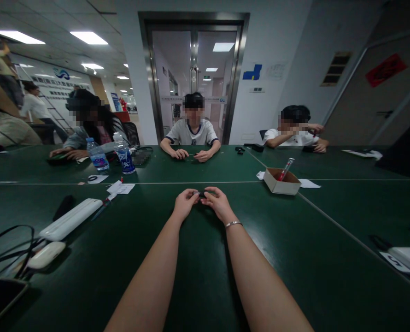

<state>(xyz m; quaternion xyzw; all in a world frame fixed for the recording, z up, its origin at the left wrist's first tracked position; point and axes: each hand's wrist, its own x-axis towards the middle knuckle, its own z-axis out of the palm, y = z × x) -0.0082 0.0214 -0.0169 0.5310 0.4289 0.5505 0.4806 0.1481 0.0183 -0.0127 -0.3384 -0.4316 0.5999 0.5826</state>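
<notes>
Both arms reach forward over the dark green table (205, 258). Between my fingertips is a small dark object (201, 194), too small to name. My left hand (186, 203) pinches it from the left with thumb and forefinger. From the other side, my right hand (219, 203) has its thumb and fingers drawn together at the object's right end. A metal bracelet (233, 224) circles the right wrist. Much of the object is covered by the fingers.
An open cardboard box (281, 184) holding a red-and-clear tube stands ahead right. Two water bottles (125, 154) are ahead left. A white power bank (71, 219), earbud case (47, 255), phone (2, 299) and cords lie left. Several people sit around the table.
</notes>
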